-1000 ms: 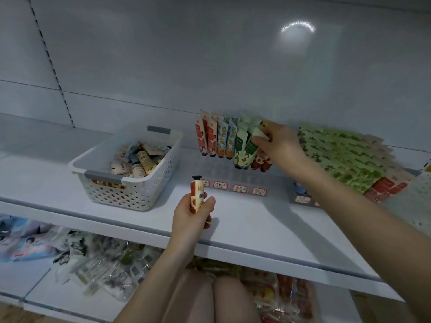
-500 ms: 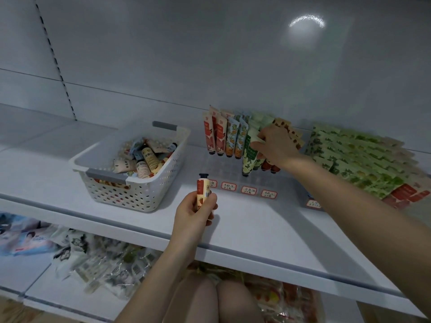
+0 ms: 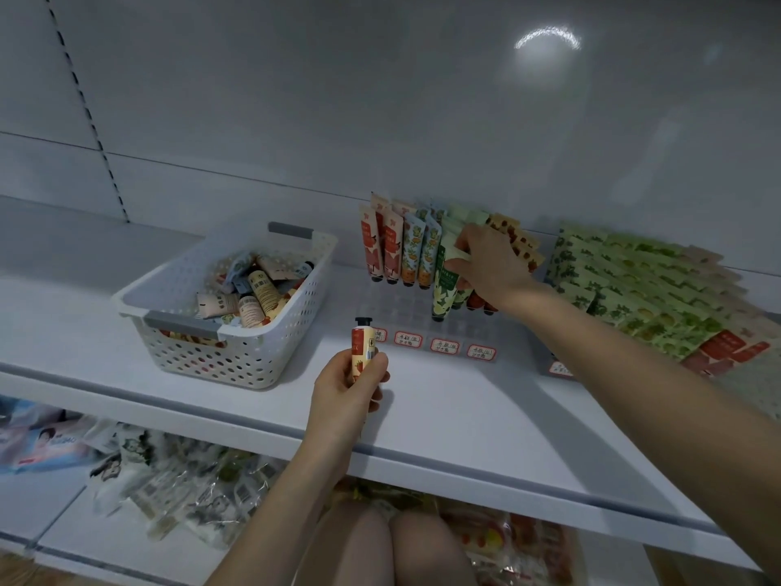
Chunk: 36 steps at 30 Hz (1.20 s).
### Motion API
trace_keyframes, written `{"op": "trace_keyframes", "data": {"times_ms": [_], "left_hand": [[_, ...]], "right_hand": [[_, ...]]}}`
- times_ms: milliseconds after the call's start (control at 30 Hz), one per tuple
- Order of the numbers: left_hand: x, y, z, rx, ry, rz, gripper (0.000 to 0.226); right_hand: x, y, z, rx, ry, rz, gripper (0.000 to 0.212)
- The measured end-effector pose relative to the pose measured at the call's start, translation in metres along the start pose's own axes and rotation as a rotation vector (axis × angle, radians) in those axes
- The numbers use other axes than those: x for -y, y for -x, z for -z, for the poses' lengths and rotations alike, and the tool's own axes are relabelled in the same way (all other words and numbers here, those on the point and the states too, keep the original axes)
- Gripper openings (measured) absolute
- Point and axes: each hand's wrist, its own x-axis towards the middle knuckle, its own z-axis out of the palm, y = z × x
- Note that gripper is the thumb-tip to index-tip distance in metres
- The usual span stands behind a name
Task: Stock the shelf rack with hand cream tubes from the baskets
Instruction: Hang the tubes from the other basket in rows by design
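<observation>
My left hand [image 3: 344,389] holds a red-and-cream hand cream tube [image 3: 362,346] upright, black cap on top, above the shelf front. Further back, my right hand [image 3: 490,264] grips a green tube [image 3: 443,289] standing in the clear rack [image 3: 405,308]. Red, orange-patterned and green tubes [image 3: 399,251] stand in rows at the rack's back. Left of the rack, a white perforated basket [image 3: 236,353] holds several loose tubes.
A second rack [image 3: 646,285] at the right is packed with green and red tubes. The white shelf [image 3: 465,420] has labels along the rack front. Packaged goods [image 3: 177,492] lie on the lower shelf. My knees [image 3: 393,547] are below the shelf edge.
The view shifted slightly. My right hand has slid a little lower on the green tube in the rack. My left hand keeps the tube upright in nearly the same place.
</observation>
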Motion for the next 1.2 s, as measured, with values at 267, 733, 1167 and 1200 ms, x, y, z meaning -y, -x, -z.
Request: {"op": "trace_keyframes", "data": {"times_ms": [267, 733, 1167, 1200], "left_hand": [[0.001, 0.003, -0.002, 0.013, 0.007, 0.007, 0.018], [-0.006, 0.007, -0.002, 0.014, -0.005, -0.013, 0.013], [-0.013, 0.009, -0.005, 0.037, -0.027, -0.021, 0.012], [-0.014, 0.009, -0.005, 0.038, -0.039, -0.023, 0.011]], "right_hand": [[0.003, -0.003, -0.004, -0.022, 0.036, -0.021, 0.022], [0.001, 0.003, 0.004, -0.028, 0.009, 0.014, 0.022], [0.0, 0.008, 0.012, -0.091, 0.065, 0.008, 0.025], [0.001, 0.009, 0.014, -0.151, 0.083, 0.03, 0.025]]}}
